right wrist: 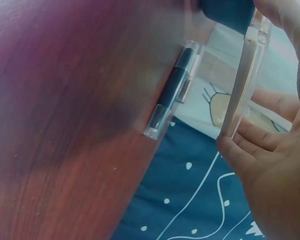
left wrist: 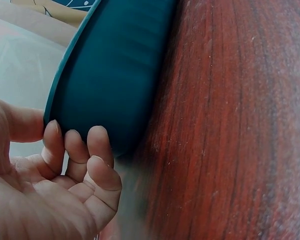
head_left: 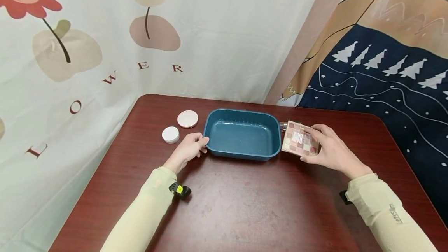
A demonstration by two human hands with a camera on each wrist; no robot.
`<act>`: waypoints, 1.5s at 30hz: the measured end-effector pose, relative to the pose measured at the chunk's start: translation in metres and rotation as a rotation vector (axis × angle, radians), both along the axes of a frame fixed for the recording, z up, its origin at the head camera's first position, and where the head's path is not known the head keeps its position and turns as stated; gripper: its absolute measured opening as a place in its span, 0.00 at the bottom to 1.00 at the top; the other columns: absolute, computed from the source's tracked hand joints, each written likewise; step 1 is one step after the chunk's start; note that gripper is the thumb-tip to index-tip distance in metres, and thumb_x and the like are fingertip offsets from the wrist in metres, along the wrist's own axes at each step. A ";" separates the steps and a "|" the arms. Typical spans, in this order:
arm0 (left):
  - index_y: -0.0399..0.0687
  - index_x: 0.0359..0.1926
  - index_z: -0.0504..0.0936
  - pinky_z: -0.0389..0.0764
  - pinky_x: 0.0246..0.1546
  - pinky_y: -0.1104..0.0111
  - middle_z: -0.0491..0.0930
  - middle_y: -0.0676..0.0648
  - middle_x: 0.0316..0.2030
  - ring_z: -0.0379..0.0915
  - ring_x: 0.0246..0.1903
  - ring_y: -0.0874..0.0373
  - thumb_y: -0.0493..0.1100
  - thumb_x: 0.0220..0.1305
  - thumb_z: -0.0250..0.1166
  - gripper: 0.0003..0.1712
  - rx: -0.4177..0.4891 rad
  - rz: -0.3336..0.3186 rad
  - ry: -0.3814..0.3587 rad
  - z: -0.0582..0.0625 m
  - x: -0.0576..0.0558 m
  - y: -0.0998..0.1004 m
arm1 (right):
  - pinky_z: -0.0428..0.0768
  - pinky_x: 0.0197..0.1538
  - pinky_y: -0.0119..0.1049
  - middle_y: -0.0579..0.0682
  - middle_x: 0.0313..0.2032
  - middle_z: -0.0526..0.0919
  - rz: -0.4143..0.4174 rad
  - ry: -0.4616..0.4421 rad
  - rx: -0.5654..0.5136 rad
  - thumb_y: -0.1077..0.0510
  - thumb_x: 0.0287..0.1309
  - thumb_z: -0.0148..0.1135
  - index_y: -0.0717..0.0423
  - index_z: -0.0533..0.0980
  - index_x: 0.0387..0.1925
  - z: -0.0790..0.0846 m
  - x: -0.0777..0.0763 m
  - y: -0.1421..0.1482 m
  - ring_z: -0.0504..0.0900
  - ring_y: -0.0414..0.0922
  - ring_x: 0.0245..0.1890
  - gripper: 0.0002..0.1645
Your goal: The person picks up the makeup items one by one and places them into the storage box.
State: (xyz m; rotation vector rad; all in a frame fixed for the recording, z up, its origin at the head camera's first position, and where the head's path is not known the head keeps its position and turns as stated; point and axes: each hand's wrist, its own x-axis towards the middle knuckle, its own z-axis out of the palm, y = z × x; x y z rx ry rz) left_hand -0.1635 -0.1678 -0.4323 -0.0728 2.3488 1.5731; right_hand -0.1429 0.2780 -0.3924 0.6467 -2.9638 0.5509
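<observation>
My left hand (head_left: 188, 147) pinches the near left corner of a teal rectangular plastic basin (head_left: 241, 154). In the left wrist view its thumb and fingertips meet at the basin's rim. My right hand (head_left: 330, 149) grips an eyeshadow palette (head_left: 297, 140) with a checkered lid, just right of the basin. The right wrist view shows the palette (right wrist: 240, 82) edge-on between thumb and fingers, above the table. Behind it lies a dark tube with clear ends (right wrist: 175, 87), mostly hidden by the palette in the head view. The basin's visible inside holds nothing.
Left of the basin are a white round jar (head_left: 170, 135) and a pale pink round compact (head_left: 187, 119). All stand on a dark red wooden table (head_left: 238, 205). Printed curtains (head_left: 224, 49) hang behind the table's far edge.
</observation>
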 end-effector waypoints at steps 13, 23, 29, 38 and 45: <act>0.43 0.23 0.67 0.72 0.29 0.68 0.82 0.43 0.29 0.78 0.29 0.52 0.41 0.78 0.57 0.21 -0.008 0.006 0.007 -0.002 -0.001 0.001 | 0.77 0.57 0.61 0.63 0.64 0.68 0.010 -0.046 0.008 0.45 0.47 0.81 0.64 0.68 0.71 0.009 -0.005 -0.016 0.68 0.59 0.60 0.54; 0.45 0.23 0.68 0.72 0.28 0.69 0.82 0.44 0.28 0.79 0.30 0.52 0.41 0.78 0.56 0.21 0.000 0.014 -0.001 -0.001 0.000 0.002 | 0.77 0.57 0.59 0.63 0.64 0.68 0.032 -0.050 0.009 0.45 0.46 0.81 0.62 0.69 0.71 0.008 -0.010 -0.027 0.68 0.58 0.61 0.54; 0.45 0.23 0.68 0.72 0.28 0.69 0.81 0.44 0.28 0.78 0.29 0.53 0.41 0.78 0.56 0.21 0.005 0.013 0.002 -0.002 -0.001 0.002 | 0.77 0.56 0.57 0.63 0.64 0.68 0.044 -0.054 0.016 0.45 0.45 0.82 0.62 0.70 0.70 0.008 -0.013 -0.035 0.68 0.57 0.60 0.54; 0.45 0.23 0.67 0.72 0.29 0.68 0.81 0.43 0.29 0.79 0.30 0.52 0.41 0.78 0.57 0.21 -0.003 0.013 -0.004 0.000 -0.001 0.001 | 0.77 0.57 0.56 0.62 0.65 0.68 0.057 -0.071 0.004 0.45 0.44 0.82 0.61 0.70 0.70 0.007 -0.016 -0.047 0.68 0.57 0.61 0.54; 0.45 0.23 0.68 0.72 0.29 0.68 0.81 0.44 0.29 0.79 0.30 0.53 0.41 0.78 0.56 0.21 -0.001 0.012 -0.005 -0.001 0.000 0.002 | 0.77 0.58 0.56 0.62 0.65 0.69 0.070 -0.072 -0.006 0.44 0.44 0.82 0.60 0.70 0.71 0.005 -0.018 -0.055 0.68 0.57 0.61 0.55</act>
